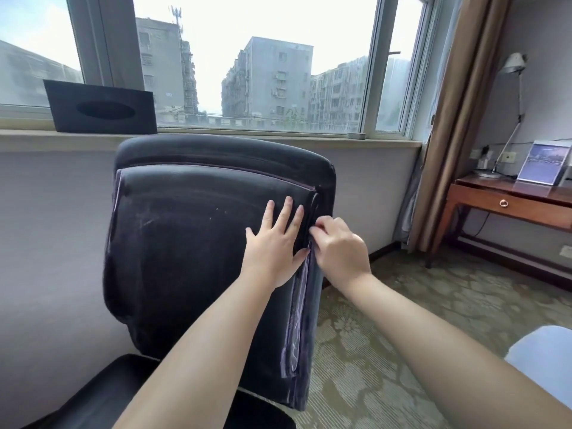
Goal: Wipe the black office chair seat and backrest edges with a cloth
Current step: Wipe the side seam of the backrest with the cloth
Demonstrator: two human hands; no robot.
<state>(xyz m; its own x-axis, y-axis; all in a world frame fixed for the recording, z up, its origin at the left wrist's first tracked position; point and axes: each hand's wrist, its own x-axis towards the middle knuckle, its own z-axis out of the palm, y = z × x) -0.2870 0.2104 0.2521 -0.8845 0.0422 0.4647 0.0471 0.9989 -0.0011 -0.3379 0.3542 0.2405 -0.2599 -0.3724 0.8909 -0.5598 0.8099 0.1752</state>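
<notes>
Head view: left hand (274, 243) flat on backrest (185, 243); right hand (339, 249) grip pinches its edge seam.

Daylit window (257, 72), brown curtain (464, 119), wooden desk (507, 199), patterned carpet (387, 351).

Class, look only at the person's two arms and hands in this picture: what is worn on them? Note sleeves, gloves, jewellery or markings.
Both forearms are bare as far as the frame shows, with no sleeves in view. The left hand and right hand wear no gloves. No watch, bracelet or ring shows on the visible sides, and no markings can be seen. The nails look short and unpainted.
</notes>
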